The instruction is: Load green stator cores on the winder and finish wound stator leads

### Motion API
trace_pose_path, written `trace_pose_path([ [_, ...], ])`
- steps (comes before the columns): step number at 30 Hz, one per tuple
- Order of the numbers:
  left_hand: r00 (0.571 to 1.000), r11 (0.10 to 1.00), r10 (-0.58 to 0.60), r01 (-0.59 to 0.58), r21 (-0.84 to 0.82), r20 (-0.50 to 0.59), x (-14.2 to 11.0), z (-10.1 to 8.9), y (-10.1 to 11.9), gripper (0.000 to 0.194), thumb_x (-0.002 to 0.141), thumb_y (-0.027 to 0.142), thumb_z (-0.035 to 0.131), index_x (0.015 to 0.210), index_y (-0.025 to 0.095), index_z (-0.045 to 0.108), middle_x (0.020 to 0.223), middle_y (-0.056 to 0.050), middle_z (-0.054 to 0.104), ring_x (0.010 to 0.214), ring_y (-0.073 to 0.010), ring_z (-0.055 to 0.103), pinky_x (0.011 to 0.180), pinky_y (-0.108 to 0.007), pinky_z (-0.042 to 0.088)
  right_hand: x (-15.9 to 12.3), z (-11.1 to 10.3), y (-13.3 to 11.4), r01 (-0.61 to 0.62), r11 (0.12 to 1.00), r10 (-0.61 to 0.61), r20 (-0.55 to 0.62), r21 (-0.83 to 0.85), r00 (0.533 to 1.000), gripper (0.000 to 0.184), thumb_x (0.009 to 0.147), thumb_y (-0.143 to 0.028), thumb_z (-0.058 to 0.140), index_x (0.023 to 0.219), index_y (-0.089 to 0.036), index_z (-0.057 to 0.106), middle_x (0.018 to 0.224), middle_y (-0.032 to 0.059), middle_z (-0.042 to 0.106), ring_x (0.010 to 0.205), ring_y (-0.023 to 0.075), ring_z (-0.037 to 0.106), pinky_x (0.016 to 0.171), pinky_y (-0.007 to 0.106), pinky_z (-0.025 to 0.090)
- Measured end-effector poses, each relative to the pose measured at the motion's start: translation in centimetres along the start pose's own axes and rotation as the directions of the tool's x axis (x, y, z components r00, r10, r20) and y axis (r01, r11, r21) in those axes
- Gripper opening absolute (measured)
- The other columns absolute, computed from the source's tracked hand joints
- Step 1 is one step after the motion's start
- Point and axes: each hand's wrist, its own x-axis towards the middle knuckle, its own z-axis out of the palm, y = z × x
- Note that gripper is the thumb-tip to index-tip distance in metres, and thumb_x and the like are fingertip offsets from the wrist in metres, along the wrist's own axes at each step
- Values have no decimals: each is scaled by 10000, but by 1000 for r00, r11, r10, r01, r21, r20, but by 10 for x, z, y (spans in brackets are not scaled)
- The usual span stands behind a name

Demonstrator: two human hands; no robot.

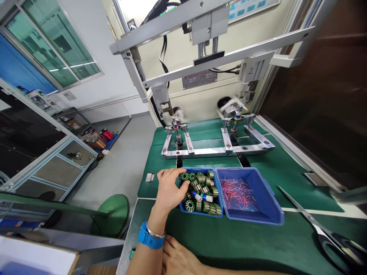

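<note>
My left hand (172, 189), with a blue band and a metal bracelet at the wrist, reaches over the left edge of a blue bin (183, 212). Its thumb and index finger are apart around a small green-and-metal stator core (184, 176), which still appears to sit among the others. Several more stator cores (205, 189) fill the bin, along with two blue-and-white cylindrical pieces (207, 198). Lower down, my right hand (182, 258) lies against my left forearm with its fingers loosely extended, their tips partly hidden behind it. Nothing shows in it.
A second blue bin (266, 206) holds red wire scraps (237, 193). Scissors (315, 225) lie at the right. Behind stands a winding machine with a metal fixture (212, 152), a left stator station (176, 128) and a right one (237, 116); a part there is blurred.
</note>
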Motion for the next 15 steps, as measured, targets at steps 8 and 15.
trace_pose_path([
  [8,1000,1000,-11,11,8,28,-1,0,-1,345,794,122,691,1100,261,611,1102,-5,689,1048,-244,608,983,-444,321,0,-5,-2,7,999,-9,-45,-36,999,388,978,-289,660,1325,-147,563,1347,83,566,1223,280,528,1046,406,446],
  [15,962,998,45,-30,-62,270,-6,-42,10,452,715,70,782,1078,261,593,940,47,654,966,-212,579,915,-397,329,1,-13,-4,-14,987,-4,-110,-163,994,397,1048,-280,530,1345,-17,515,1330,127,572,1217,270,532,986,370,481],
])
